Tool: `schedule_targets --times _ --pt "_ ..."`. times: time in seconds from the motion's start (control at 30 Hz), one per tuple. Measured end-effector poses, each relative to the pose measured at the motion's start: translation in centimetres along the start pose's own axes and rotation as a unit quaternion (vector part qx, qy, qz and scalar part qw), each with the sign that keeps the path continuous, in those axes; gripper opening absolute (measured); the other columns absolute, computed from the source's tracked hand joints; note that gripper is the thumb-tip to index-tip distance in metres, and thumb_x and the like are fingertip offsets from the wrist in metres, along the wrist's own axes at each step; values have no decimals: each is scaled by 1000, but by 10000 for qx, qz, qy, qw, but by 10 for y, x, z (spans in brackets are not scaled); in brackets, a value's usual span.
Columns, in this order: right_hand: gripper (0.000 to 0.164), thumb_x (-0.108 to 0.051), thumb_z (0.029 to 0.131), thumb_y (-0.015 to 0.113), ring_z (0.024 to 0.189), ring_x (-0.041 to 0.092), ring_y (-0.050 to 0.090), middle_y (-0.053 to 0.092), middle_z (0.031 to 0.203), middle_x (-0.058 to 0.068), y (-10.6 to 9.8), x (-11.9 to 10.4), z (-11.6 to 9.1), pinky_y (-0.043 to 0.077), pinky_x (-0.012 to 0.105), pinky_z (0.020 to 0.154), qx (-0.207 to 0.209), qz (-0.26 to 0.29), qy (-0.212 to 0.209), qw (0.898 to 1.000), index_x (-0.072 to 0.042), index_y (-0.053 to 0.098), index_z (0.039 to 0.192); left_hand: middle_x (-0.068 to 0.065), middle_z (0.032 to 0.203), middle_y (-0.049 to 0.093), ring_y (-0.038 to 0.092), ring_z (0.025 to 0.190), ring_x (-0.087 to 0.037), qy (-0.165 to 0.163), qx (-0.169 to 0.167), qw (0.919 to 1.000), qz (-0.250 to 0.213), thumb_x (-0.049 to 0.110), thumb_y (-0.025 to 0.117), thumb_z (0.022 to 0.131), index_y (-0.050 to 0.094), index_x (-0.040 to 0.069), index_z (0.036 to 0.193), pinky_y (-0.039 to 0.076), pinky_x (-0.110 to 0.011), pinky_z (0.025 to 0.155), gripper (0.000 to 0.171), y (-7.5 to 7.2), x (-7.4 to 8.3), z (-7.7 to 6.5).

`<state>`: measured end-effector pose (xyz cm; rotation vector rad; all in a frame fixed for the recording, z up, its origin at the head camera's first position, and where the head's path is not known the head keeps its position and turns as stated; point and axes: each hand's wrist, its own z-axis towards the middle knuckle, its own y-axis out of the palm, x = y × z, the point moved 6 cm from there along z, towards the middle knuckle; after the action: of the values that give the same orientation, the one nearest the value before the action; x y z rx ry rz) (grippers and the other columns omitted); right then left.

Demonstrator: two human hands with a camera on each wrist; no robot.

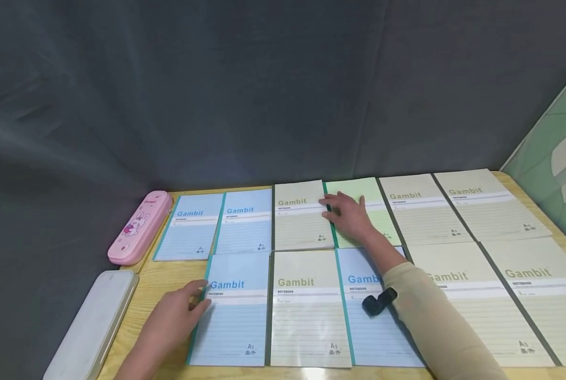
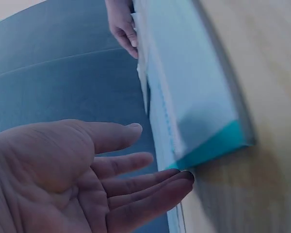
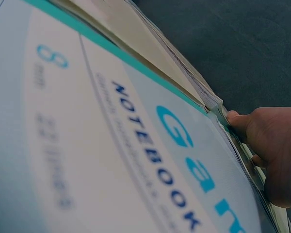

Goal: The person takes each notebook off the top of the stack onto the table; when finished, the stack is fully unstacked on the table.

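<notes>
In the head view my left hand is at the left edge of the front-row blue notebook. Its fingers are loosely extended, and in the left wrist view the fingertips come right up to the teal spine. My right hand lies over the pale green notebook in the back row. Its fingertips reach the right edge of the beige notebook beside it. The right wrist view has the right hand beyond another blue notebook, with the palm side hidden.
More beige notebooks and blue notebooks fill two rows on the wooden table. A pink pencil case and a white case lie at the left. A dark curtain hangs behind; the right forearm crosses the front row.
</notes>
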<state>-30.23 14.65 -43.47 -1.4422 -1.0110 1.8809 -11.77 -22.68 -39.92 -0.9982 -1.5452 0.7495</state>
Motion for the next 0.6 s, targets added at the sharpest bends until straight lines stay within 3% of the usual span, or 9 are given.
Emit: schedule_targets --times 0.17,0.33,0.47,0.6 --pt "42 -27 100 66 148 33 32 50 152 7 1 -1 2 -2 71 116 33 18 14 10000 -16 63 140 -6 114 73 70 88 -19 235 299 9993 -8 21 70 97 70 10 125 57 -39 68 30 -12 13 9" --pt "42 -27 100 66 148 34 31 49 153 8 2 -1 3 -3 72 115 7 26 -52 10000 -16 63 140 -2 114 72 69 96 -21 644 569 9950 -516 20 67 99 72 13 123 57 -37 72 25 -23 33 27" --pt "41 -27 100 66 147 35 32 50 152 8 2 0 1 -2 73 115 57 -10 -58 10000 -16 64 139 0 118 71 69 96 -22 1208 352 9847 -1207 19 66 100 71 14 125 57 -38 76 26 -19 54 50" --pt "41 -27 99 66 147 35 32 50 152 8 3 0 0 -2 72 115 58 31 -57 10000 -15 64 139 -1 123 69 70 97 -26 1494 -175 9690 -1962 19 66 101 70 13 128 59 -37 78 28 -10 71 75"
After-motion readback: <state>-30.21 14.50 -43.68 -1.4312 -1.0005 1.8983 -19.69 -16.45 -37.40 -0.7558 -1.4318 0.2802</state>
